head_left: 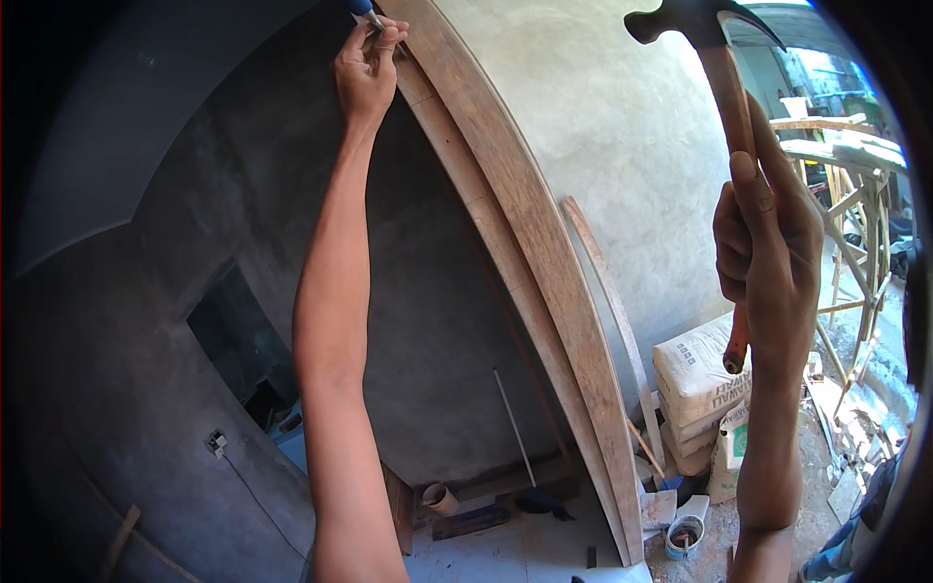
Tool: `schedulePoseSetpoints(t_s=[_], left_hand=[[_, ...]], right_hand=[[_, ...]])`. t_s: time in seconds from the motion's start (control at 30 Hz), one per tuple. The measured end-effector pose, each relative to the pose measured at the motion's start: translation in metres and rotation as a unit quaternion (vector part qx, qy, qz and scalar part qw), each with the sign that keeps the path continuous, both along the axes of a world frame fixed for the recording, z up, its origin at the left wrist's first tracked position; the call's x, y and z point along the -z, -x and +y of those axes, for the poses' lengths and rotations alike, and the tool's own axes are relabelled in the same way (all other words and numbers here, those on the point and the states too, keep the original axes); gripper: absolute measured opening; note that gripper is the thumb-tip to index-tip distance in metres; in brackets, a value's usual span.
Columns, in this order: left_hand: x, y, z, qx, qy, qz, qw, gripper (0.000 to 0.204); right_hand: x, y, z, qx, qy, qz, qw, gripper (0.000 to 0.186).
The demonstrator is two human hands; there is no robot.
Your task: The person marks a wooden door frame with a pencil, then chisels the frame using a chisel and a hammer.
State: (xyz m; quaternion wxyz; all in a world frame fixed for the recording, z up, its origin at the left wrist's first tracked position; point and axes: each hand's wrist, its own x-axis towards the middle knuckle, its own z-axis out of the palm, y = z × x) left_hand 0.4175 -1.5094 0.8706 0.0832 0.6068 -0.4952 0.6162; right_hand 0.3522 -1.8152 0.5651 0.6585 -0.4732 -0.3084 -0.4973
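Note:
My left hand (367,83) reaches up at the top of the view. Its fingers pinch a blue-handled tool with a metal shank (361,7), its upper end cut off by the view's edge. The fingertips are beside the wooden door frame (525,233), which rises from the floor and looks curved in this view. At the right my raised right hand (777,238) is closed around the wooden handle of a claw hammer (721,78). The hammer's dark head is uppermost, with the claw toward the right. The thumb lies along the handle, and its reddish butt end shows below the fist.
Stacked cement bags (702,374) stand beyond the frame at lower right, near a small bucket (684,537). A loose plank (614,301) leans on the pale wall. Wooden scaffolding (865,228) is at far right. Through the opening, a cylindrical container (439,499) rests on the floor.

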Motion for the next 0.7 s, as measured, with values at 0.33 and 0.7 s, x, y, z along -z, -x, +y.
schedulePoseSetpoints(t_s=[0.33,0.7], left_hand=[[0.0,-0.003,-0.004,0.043,-0.015,0.017,0.999,0.017],[0.002,-0.002,0.004,-0.023,-0.006,-0.018,1.0,0.018]], right_hand=[[0.001,-0.005,0.004,0.013,0.002,-0.009,1.0,0.047],[0.001,-0.006,0.015,-0.007,0.005,-0.001,1.0,0.047]])
